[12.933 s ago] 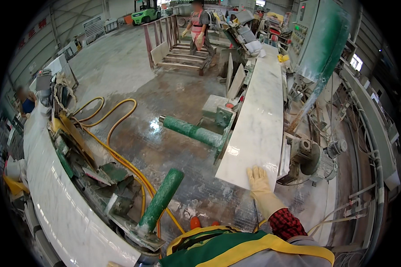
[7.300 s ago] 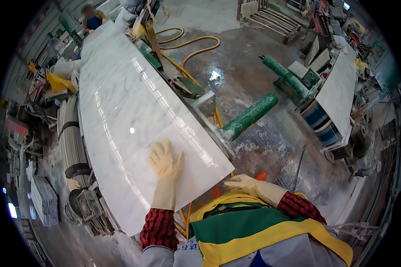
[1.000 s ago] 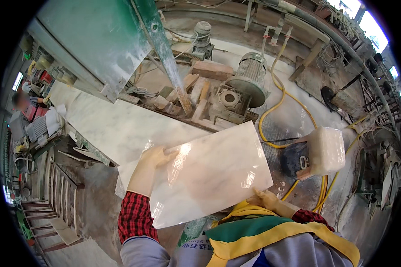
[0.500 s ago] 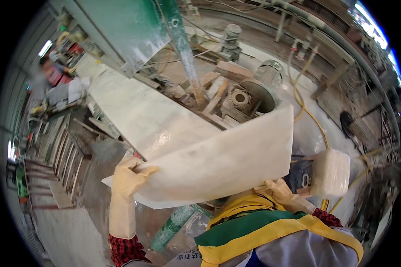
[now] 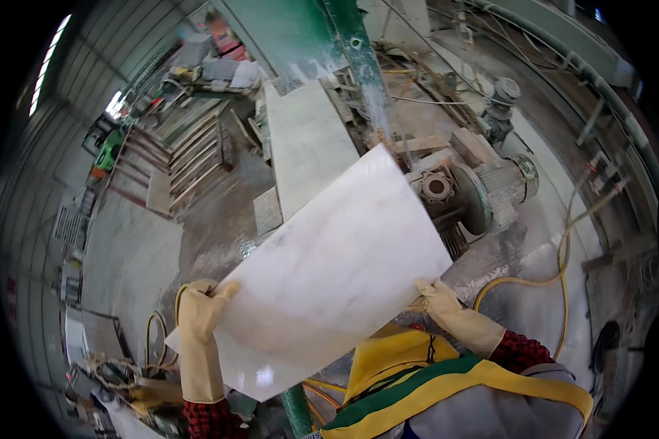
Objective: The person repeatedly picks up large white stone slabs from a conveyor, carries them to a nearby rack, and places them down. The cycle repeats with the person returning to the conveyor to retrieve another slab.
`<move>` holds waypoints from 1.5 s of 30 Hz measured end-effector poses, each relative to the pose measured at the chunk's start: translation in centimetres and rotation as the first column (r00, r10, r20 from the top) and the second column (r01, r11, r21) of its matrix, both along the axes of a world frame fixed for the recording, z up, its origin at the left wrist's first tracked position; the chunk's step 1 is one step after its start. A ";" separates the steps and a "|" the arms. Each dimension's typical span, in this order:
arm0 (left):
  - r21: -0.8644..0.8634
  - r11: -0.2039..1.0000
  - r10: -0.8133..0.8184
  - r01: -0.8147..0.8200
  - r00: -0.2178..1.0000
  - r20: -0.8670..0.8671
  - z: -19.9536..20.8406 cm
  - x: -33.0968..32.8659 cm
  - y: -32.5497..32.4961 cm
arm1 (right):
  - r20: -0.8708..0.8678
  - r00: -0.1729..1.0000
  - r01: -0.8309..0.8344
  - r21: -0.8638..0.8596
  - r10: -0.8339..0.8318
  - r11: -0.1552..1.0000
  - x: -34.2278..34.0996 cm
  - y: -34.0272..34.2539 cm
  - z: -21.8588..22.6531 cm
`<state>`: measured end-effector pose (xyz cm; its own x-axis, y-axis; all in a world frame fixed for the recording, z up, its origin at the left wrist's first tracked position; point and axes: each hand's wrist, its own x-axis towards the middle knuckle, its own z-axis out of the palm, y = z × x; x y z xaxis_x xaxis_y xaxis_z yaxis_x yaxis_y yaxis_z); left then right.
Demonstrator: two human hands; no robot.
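Left hand [image 5: 203, 314]: gloved in cream rubber; forearm nearly upright from the lower edge, red-and-black checked sleeve [image 5: 211, 418] below the cuff; the hand pinches the left edge of the white slab [image 5: 337, 267], thumb laid on the upper face, remaining fingers bent behind the edge and partly hidden. Right hand [image 5: 447, 309]: gloved likewise; forearm slanting inward from the lower right, wrist lower than the fingertips; the hand grips the slab's near edge by its right corner, a digit on the upper face, the other fingers mostly hidden beneath. Slab position: between both hands, in front of the yellow-and-green apron [image 5: 417, 384], set obliquely with its far corner pointing away; it overlaps the view of the long pale slab [image 5: 311, 139], contact between the two not discernible; a motor [image 5: 501, 183] stands beyond its right side.
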<state>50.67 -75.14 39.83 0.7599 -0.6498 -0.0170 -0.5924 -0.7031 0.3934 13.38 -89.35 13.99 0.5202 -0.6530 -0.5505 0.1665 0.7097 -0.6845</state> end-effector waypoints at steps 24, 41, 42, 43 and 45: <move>-0.231 0.692 0.485 -0.684 0.677 -0.554 -18.0 -8.3 19.0 | -0.212 0.969 -0.219 -0.499 0.127 0.838 20.0 -8.9 6.8; 0.090 0.863 0.368 -0.497 0.497 -0.786 -30.4 -15.0 19.2 | -0.698 0.713 -0.306 -0.405 -0.075 0.862 7.0 -5.6 1.1; 0.122 0.876 0.382 -0.466 0.517 -0.766 -28.8 -15.6 18.2 | -0.731 0.677 -0.314 -0.396 -0.090 0.863 6.6 -5.2 1.6; 0.155 0.887 0.395 -0.436 0.538 -0.745 -27.0 -16.3 17.3 | -0.762 0.639 -0.322 -0.387 -0.103 0.864 6.2 -4.8 1.7; 0.197 0.893 0.409 -0.405 0.547 -0.730 -24.9 -17.2 16.1 | -0.728 0.674 -0.242 -0.377 -0.124 0.894 5.5 -4.8 -0.4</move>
